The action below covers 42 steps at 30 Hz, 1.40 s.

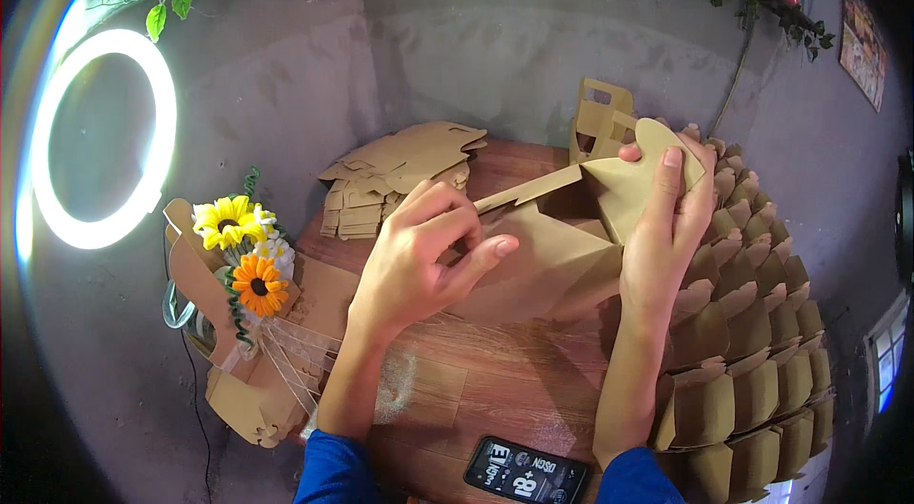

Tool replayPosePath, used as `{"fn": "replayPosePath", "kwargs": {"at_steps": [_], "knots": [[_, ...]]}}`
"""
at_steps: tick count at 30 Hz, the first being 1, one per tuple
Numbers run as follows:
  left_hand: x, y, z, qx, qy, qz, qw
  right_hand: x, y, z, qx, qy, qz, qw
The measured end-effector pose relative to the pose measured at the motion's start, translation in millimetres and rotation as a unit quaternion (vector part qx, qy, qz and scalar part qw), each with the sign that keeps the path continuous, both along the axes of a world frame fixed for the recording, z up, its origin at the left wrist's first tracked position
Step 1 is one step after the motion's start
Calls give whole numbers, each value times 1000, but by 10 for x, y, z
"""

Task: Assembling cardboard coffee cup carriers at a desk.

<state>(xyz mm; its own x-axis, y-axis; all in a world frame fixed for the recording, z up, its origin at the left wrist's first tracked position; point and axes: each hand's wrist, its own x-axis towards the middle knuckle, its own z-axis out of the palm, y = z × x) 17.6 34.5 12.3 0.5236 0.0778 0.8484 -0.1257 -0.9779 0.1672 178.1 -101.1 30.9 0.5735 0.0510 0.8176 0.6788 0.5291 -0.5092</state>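
Note:
Between my hands, above the table, is a partly folded brown cardboard box [543,261], tilted, with its inside showing through an opening toward the right. My right hand [674,209] grips a rounded upright flap at the box's right end, thumb on the near face. At the box's left end, my left hand [424,247] has its fingers curled around the edge, thumb pointing right; the fingertips are partly hidden. A narrow folded strip runs along the box's far edge from my left hand to the opening.
A pile of flat cardboard blanks [405,161] lies behind my left hand. Folded boxes [752,333] stand in rows at the right, and a handled carton [600,114] at the back. Crochet-like flowers [252,256] are at the left; a phone [526,471] lies near the front edge.

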Motion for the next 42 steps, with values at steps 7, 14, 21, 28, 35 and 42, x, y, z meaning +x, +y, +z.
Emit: {"fn": "replayPosePath", "kwargs": {"at_steps": [7, 14, 21, 28, 35, 42], "knots": [[-188, -100, 221, -39, -18, 5, 999, 115, 33, -27, 49, 168, 48, 983], [-414, -19, 241, -19, 33, 31, 999, 191, 221, -200, 72, 253, 129, 956], [-316, 127, 145, -74, 127, 15, 989, 184, 248, -191, 6, 256, 131, 958], [-194, 76, 122, -91, 116, -44, 988, 53, -25, -44, -193, 22, 38, 980], [-201, 63, 145, -89, 145, -68, 983, 103, -259, -13, -372, -190, 55, 907], [-179, 46, 104, -60, 155, -55, 985, 244, -278, 5, -397, -193, 138, 887]]}}
